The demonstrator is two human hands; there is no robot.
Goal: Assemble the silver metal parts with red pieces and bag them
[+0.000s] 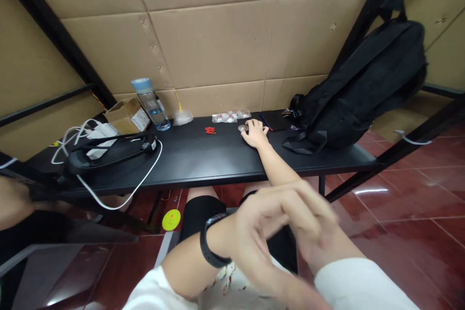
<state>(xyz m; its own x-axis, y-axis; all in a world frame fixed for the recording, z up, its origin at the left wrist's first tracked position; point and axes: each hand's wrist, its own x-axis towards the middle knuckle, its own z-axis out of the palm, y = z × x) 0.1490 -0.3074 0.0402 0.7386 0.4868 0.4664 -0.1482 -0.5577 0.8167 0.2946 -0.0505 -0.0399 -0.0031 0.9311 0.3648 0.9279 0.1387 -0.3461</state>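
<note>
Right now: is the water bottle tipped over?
No, the water bottle stands upright with its blue cap on, at the back left of the black table, beside a cardboard box.

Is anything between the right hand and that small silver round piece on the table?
Nothing visible. The right hand lies on the black table with its fingertips right at the silver round piece, seemingly touching it. The red bits lie off to its left, clear of it.
</note>
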